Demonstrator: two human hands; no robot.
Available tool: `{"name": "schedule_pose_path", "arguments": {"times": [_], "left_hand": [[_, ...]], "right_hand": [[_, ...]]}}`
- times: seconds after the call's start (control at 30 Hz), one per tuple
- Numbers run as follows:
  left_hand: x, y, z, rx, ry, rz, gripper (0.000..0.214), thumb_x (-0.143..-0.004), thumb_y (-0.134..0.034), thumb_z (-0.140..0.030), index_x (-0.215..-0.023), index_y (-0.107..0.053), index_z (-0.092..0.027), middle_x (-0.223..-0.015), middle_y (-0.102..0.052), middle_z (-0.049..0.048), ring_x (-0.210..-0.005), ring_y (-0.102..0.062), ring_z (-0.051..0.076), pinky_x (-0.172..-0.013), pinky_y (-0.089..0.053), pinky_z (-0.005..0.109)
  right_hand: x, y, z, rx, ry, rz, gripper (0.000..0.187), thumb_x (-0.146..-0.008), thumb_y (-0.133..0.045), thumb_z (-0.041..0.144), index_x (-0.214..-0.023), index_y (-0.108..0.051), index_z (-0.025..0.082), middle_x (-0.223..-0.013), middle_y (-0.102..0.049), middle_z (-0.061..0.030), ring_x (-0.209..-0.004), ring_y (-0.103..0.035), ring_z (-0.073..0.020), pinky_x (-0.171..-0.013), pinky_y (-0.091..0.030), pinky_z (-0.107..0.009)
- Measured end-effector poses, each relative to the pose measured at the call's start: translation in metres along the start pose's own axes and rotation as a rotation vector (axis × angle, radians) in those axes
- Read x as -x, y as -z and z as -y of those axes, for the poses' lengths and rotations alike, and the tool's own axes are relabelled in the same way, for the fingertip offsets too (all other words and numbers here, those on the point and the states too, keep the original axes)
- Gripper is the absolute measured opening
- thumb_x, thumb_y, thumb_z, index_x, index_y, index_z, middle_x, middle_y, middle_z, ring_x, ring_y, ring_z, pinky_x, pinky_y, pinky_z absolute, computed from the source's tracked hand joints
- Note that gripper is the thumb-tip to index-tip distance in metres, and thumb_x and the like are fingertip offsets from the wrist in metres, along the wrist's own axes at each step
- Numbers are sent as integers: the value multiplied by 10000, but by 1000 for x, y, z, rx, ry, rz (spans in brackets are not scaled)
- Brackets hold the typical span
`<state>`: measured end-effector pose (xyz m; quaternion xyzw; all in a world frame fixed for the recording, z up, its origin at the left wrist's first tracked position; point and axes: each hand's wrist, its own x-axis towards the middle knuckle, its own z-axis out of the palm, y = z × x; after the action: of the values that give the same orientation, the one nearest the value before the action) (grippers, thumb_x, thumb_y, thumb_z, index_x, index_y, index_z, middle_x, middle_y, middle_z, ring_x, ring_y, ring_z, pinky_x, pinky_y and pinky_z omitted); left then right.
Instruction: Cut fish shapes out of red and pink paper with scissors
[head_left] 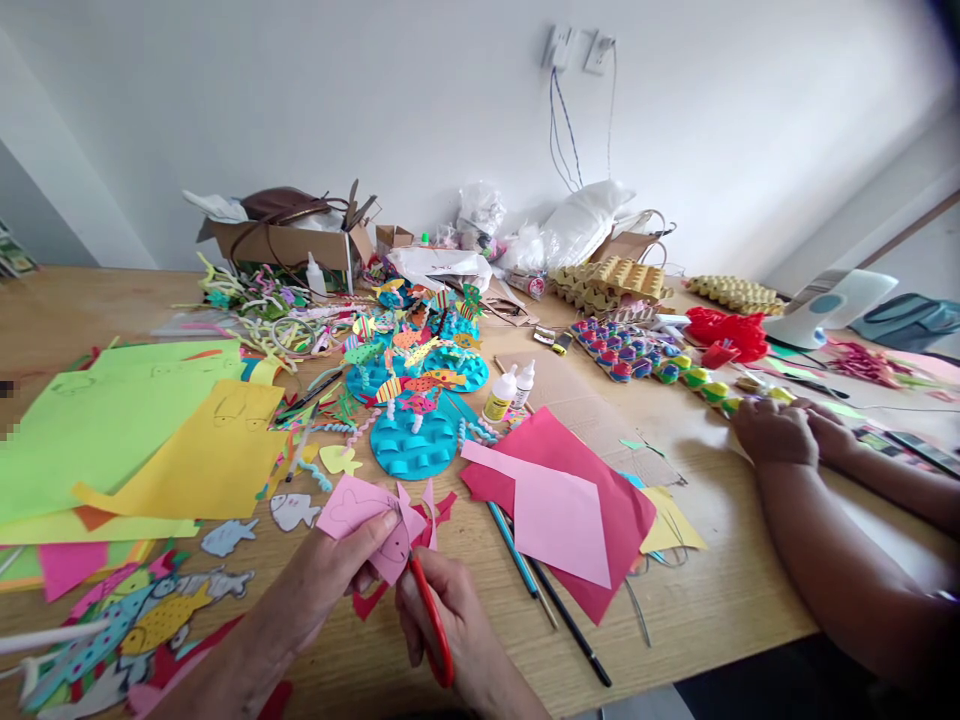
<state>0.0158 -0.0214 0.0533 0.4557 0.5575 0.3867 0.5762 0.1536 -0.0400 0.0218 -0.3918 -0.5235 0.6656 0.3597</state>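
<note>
My left hand (341, 570) pinches a pink paper sheet (360, 520) with a fish outline drawn on it, holding it just above the wooden table (720, 600). My right hand (442, 610) grips red-handled scissors (433, 620), whose blades meet the lower edge of the pink paper. Red paper scraps (439, 510) lie under and beside the cut. Cut-out paper fish (294, 510) lie on the table left of my hands.
Green and yellow sheets (135, 430) cover the left. Red and pink sheets (570, 500), pencils (540, 590), glue bottles (501, 395) and blue paper discs with fish (414, 440) sit ahead. Another person's hands (787, 430) rest at right near painted egg cartons (637, 355).
</note>
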Motion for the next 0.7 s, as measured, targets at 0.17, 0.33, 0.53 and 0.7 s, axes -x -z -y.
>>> {"name": "schedule_pose_path", "arguments": {"times": [0.17,0.33,0.53,0.7], "left_hand": [[0,2,1,-19,54,17,304,-694,-558,-455,-588,-488,-179,-459,-442,-62,-425,-371,87,-397,-255,198],[1,1,1,-1,67,25,310,-689,-576,-450,-569,-487,-179,-446,-437,-64,-416,-364,84,-395,-249,201],[1,-1,3,22,35,-5,322,-691,-584,-460,-567,-487,-180,-447,-437,-67,-415,-351,83,-389,-250,202],[2,-4,-4,15,45,-16,310,-675,-590,-463,-595,-504,-175,-457,-441,-66,-426,-360,85,-399,-266,201]], "right_hand": [[0,2,4,48,-1,10,478,-809,-423,596,-572,-405,181,-408,-361,72,-366,-334,-54,-374,-262,-166],[0,1,4,47,-5,9,479,-803,-420,606,-577,-388,185,-409,-346,77,-353,-324,-50,-358,-238,-165],[0,0,3,61,26,-8,483,-813,-415,596,-560,-382,187,-406,-339,77,-350,-321,-47,-355,-253,-159],[-1,-2,1,10,24,-23,525,-770,-423,665,-552,-378,189,-400,-321,80,-335,-317,-48,-333,-240,-161]]}}
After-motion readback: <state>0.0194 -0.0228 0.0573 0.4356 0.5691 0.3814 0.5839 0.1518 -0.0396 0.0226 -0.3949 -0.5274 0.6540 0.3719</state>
